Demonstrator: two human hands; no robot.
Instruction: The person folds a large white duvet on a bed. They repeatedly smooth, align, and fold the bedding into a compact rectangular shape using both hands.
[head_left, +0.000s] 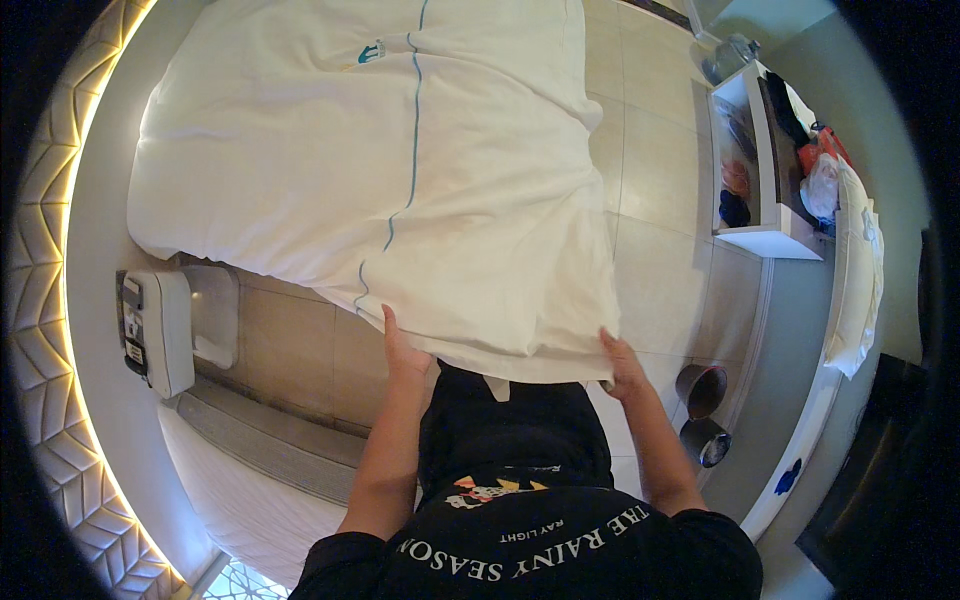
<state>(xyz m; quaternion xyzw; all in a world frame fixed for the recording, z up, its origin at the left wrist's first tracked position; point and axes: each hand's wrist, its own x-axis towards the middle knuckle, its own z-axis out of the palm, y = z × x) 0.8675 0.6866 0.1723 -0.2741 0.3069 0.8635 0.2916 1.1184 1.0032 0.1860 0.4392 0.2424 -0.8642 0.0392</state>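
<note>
A large cream-white duvet or cover (300, 165) with a blue stripe and a small blue emblem spreads over the bed in front of me. My left hand (403, 349) is at its near edge, thumb pointing up along the fabric and fingers hidden beneath. At the near right corner, my right hand (619, 364) grips the cloth, thumb on top. Between both hands the edge hangs in front of my dark clothing, and loose folds run through the fabric beyond it.
A white nightstand (169, 330) stands left; below it lies another bed (247, 480). At right are an open white cabinet (765, 232) with bags, a pillow (851, 270) on a ledge, and two bins (701, 390) on the tiled floor (660, 292).
</note>
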